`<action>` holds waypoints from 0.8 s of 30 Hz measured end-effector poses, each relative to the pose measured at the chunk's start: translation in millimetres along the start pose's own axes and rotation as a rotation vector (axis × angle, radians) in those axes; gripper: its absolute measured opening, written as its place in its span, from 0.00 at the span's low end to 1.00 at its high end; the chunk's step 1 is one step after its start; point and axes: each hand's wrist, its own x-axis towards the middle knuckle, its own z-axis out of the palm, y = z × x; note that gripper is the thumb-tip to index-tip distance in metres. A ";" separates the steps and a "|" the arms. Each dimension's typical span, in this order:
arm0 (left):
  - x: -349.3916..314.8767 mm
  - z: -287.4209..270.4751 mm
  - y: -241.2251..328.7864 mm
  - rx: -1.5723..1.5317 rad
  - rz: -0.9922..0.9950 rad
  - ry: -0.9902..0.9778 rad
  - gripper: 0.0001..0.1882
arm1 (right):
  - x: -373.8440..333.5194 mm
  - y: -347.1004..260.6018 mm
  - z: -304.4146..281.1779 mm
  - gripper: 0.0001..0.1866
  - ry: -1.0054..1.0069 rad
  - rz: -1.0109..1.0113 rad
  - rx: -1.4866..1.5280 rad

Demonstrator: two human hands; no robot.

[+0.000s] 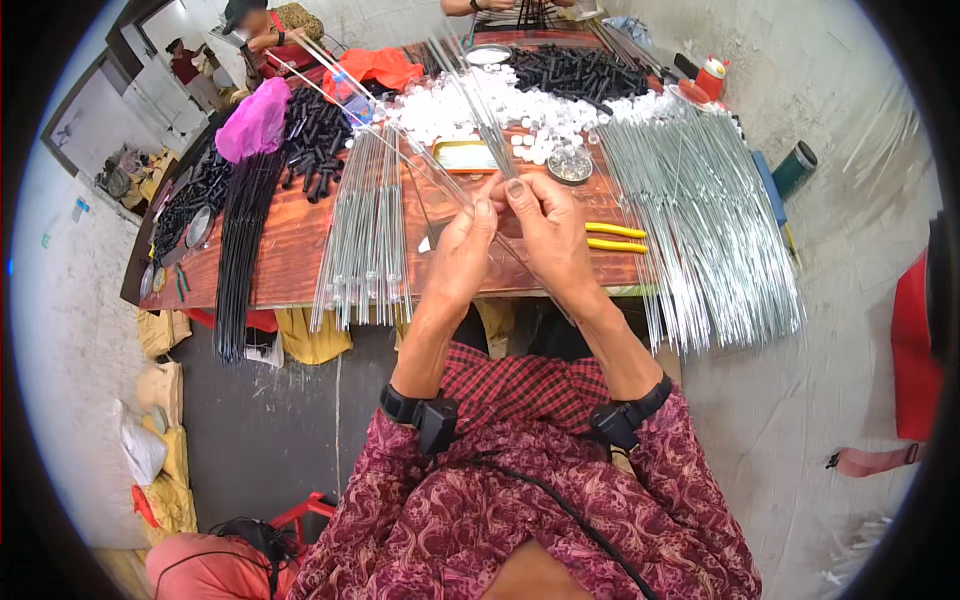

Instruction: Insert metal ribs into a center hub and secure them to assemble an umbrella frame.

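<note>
My left hand (pixel 465 245) is closed on a few thin metal rods (pixel 418 160) that slant up to the far left. Beside it, fingers nearly touching, my right hand (pixel 550 225) pinches a bundle of thin metal rods (pixel 482 105) pointing away over the table, their far ends blurred. The rods' near ends run down past my right wrist. Just right of my right hand lie yellow-handled pliers (pixel 615 237), their jaws hidden behind it. Beyond my hands sit a shallow yellow-rimmed tray (pixel 463 156) and a round dish of small clear pieces (pixel 570 166).
Silvery rods lie in a large bundle (pixel 690 220) at right and a smaller one (pixel 365 220) at left, beside black rods (pixel 243 250), all overhanging the table (pixel 290 265). White caps (pixel 440 110) and black tubes (pixel 585 75) are heaped farther back. Other people work across the table.
</note>
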 end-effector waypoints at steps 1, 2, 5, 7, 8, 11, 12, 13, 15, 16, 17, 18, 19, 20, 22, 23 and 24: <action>-0.5 1.8 -0.5 0.075 -0.003 0.054 0.31 | -1.6 -0.9 -0.7 0.14 -0.025 -0.040 -0.126; -0.1 2.0 -1.2 0.076 -0.005 0.051 0.31 | -3.3 7.3 0.8 0.13 -0.010 -0.050 -0.110; -2.5 -2.2 -8.0 0.154 0.002 0.043 0.34 | -10.8 2.6 4.9 0.14 -0.023 -0.010 -0.234; -4.9 -5.1 -11.2 0.355 0.096 0.031 0.33 | -18.1 -0.8 8.0 0.15 0.001 -0.036 -0.303; -7.5 -4.8 -8.2 0.353 0.096 0.027 0.33 | -21.1 2.8 6.9 0.15 0.005 -0.026 -0.350; -20.2 -9.5 7.6 0.374 -0.109 -0.075 0.34 | -28.4 7.2 8.3 0.15 -0.021 -0.014 -0.337; -23.0 -13.9 10.7 0.348 -0.073 -0.065 0.32 | -30.9 7.0 9.2 0.15 -0.046 -0.011 -0.277; -22.7 -16.3 12.7 0.318 -0.035 -0.062 0.31 | -32.9 6.8 5.9 0.15 -0.047 -0.010 -0.279; -22.7 -23.0 21.2 0.279 -0.009 0.075 0.26 | -36.4 5.6 -0.2 0.15 -0.033 0.050 -0.283; -24.2 -26.6 26.3 0.237 0.024 0.208 0.23 | -37.4 1.9 0.7 0.15 -0.034 0.048 -0.287; -24.5 -29.8 29.4 0.233 0.026 0.208 0.23 | -38.1 -2.9 1.8 0.15 -0.066 0.040 -0.298; -24.0 -32.7 32.0 0.200 -0.013 0.197 0.20 | -38.8 -5.8 3.0 0.14 -0.098 0.033 -0.309; -22.7 -34.2 32.4 0.170 -0.056 0.189 0.17 | -38.0 -5.0 3.3 0.14 -0.100 0.035 -0.308; -21.9 -35.8 28.5 0.253 -0.085 0.168 0.15 | -36.9 -4.3 4.3 0.14 -0.148 -0.002 -0.367; -22.8 -34.4 28.1 0.288 -0.073 0.168 0.15 | -33.9 -3.8 6.2 0.15 -0.222 -0.031 -0.424; -23.7 -33.5 27.9 0.324 -0.060 0.165 0.15 | -33.5 -6.7 6.7 0.15 -0.228 -0.031 -0.422; -24.2 -32.1 26.8 0.324 -0.059 0.171 0.15 | -32.9 -12.6 6.7 0.16 -0.270 0.081 -0.350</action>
